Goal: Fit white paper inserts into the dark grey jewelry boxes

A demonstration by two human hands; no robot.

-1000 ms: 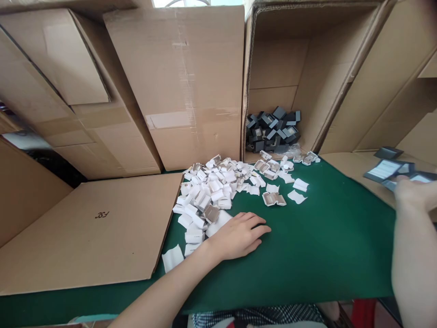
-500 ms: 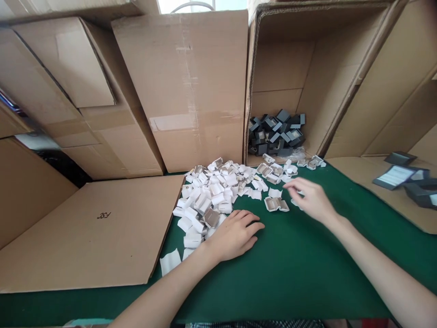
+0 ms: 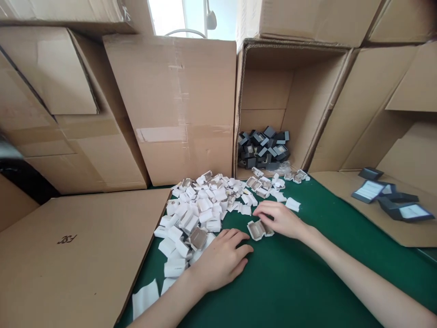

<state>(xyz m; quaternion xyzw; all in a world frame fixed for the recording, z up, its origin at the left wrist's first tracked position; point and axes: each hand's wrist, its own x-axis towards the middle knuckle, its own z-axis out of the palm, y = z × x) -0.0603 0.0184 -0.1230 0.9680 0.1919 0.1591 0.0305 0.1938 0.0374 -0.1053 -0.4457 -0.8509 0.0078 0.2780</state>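
Observation:
My left hand (image 3: pixel 227 255) lies low over the green tabletop at the right edge of a pile of small white boxes (image 3: pixel 205 205). Its fingers are spread, with nothing seen in them. A white hinged box (image 3: pixel 256 230) stands opened out on the cloth, showing its grey-beige inside. Just above and behind that box is my right hand (image 3: pixel 280 218), fingers bent and apart, nothing visible between them. The hand hides part of the box and the cloth below. Beside it lies a flat white piece (image 3: pixel 292 204).
A tall carton (image 3: pixel 269 89), open towards me, holds a heap of small dark boxes (image 3: pixel 262 148). More dark boxes (image 3: pixel 373 190) lie on a cardboard flap at right. A large flap (image 3: pixel 85 255) covers the left side. Closed cartons (image 3: pixel 177 100) line the back.
My right hand has come left and down to the opened white box, over a white piece that showed beside it. My left hand stays by the pile. The camera view has shifted.

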